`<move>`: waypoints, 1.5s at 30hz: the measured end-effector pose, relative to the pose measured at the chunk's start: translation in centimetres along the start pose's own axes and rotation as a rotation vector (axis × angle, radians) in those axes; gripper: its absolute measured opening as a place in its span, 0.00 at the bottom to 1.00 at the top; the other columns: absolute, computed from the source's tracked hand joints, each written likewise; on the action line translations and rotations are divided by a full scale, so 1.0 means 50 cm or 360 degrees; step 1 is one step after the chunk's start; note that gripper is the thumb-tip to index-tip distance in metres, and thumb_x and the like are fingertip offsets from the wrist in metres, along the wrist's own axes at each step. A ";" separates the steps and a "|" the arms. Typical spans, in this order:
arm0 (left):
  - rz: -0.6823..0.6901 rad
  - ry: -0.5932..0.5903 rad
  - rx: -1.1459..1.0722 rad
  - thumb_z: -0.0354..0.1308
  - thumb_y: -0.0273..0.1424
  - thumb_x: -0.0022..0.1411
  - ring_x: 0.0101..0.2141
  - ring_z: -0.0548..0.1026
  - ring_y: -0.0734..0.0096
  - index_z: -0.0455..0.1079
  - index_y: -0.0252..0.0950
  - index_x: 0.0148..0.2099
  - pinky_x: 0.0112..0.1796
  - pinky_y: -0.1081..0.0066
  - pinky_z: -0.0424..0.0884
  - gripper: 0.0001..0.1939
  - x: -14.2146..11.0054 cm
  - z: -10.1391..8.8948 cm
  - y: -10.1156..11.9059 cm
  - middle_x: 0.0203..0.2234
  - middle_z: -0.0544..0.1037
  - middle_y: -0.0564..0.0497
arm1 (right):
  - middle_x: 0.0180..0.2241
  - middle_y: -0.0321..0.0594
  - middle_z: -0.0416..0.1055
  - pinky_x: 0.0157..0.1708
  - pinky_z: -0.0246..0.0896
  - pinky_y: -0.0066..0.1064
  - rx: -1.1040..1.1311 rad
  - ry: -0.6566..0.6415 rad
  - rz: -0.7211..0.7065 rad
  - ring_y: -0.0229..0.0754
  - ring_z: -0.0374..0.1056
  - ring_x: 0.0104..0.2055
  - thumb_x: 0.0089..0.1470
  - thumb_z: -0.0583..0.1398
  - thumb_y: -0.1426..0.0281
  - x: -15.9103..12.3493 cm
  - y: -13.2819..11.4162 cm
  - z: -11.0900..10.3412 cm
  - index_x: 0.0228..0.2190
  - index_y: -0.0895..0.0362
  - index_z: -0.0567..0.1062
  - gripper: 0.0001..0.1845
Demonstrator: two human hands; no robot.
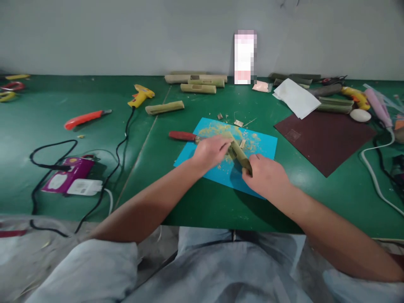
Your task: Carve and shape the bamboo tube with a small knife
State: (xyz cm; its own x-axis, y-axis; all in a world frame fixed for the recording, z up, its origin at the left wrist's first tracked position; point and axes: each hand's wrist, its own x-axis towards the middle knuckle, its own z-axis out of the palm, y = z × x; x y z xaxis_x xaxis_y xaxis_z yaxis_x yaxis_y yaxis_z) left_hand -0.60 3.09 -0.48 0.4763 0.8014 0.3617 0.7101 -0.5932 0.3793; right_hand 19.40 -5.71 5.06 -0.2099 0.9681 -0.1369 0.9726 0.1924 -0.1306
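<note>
A short bamboo tube point(240, 156) with an opening cut in its side is held tilted over a blue sheet point(217, 176). My left hand point(212, 150) is closed on its far end, and my right hand point(267, 173) grips the near end. Sawdust and small bamboo chips lie scattered over the sheet; one chip point(238, 123) rests just beyond its back edge. Beside my left hand lies a tool with a red handle point(183, 136), its working end partly hidden by that hand.
More cut bamboo tubes point(198, 89) lie at the back. On the left are a yellow glue gun point(141, 96), an orange-red cutter point(85, 119) and a purple power strip point(67, 174) with cords. To the right are brown sandpaper-like sheet point(328, 143), white papers point(296, 99) and a pink tool point(377, 103).
</note>
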 end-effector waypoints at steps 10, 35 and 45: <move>0.0182 -0.0123 -0.0057 0.50 0.34 0.73 0.39 0.80 0.66 0.77 0.38 0.50 0.38 0.70 0.76 0.15 -0.028 -0.004 0.028 0.37 0.83 0.47 | 0.40 0.48 0.76 0.31 0.60 0.34 0.0020 -0.0059 -0.0013 0.48 0.75 0.40 0.62 0.56 0.62 0.001 0.001 0.003 0.42 0.58 0.71 0.13; 0.0118 -0.0178 -0.0023 0.49 0.35 0.74 0.39 0.80 0.65 0.77 0.38 0.49 0.39 0.69 0.76 0.16 -0.019 -0.004 0.021 0.38 0.82 0.47 | 0.41 0.50 0.75 0.34 0.63 0.35 -0.0059 -0.0046 -0.0028 0.49 0.75 0.41 0.63 0.54 0.65 0.006 0.000 0.004 0.43 0.60 0.72 0.13; 0.0152 -0.0287 0.0122 0.45 0.36 0.75 0.39 0.79 0.65 0.76 0.39 0.51 0.38 0.68 0.75 0.18 -0.015 -0.005 0.023 0.37 0.81 0.48 | 0.41 0.50 0.75 0.33 0.63 0.34 -0.0069 -0.0044 -0.0033 0.49 0.75 0.41 0.63 0.54 0.65 0.004 0.000 0.004 0.43 0.60 0.72 0.12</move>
State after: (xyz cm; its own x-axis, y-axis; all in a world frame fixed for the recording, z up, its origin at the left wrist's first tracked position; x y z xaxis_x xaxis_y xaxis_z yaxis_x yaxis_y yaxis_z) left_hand -0.26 1.79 -0.10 0.6234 0.7466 0.2323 0.6913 -0.6651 0.2825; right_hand 19.35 -5.57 4.83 -0.2318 0.9593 -0.1615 0.9714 0.2195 -0.0908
